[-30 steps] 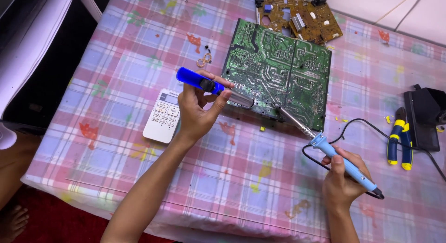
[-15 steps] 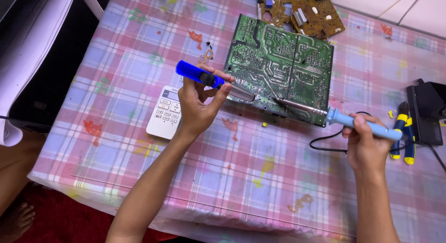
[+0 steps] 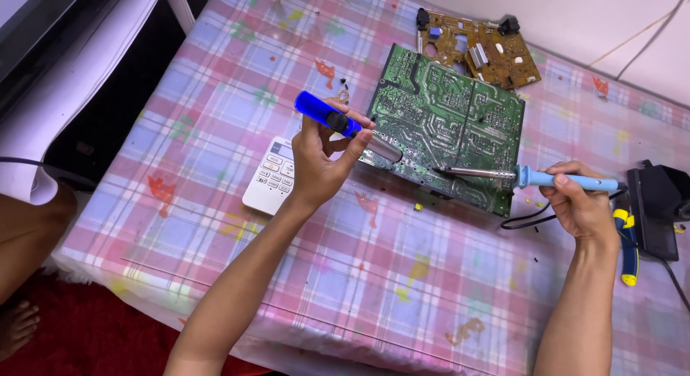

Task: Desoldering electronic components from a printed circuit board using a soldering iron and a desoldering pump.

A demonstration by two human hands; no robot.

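Note:
A green circuit board (image 3: pixel 460 124) lies solder side up on the checked tablecloth (image 3: pixel 345 275). My left hand (image 3: pixel 320 164) grips a blue and silver desoldering pump (image 3: pixel 345 126), whose nozzle rests at the board's near left edge. My right hand (image 3: pixel 583 202) holds a light blue soldering iron (image 3: pixel 535 177) almost level, its metal tip touching the board's near edge right of the pump. The iron's black cord loops on the cloth below the board.
A white remote control (image 3: pixel 269 176) lies under my left wrist. A brown circuit board (image 3: pixel 478 49) sits at the far edge. Yellow and blue pliers (image 3: pixel 627 243) and a black box (image 3: pixel 658 207) lie at the right. The table's left edge drops toward a red floor.
My right hand has swung the soldering iron from a steep slant to nearly level, moving up and right. The tip stays at the board's near edge. My left hand barely moved.

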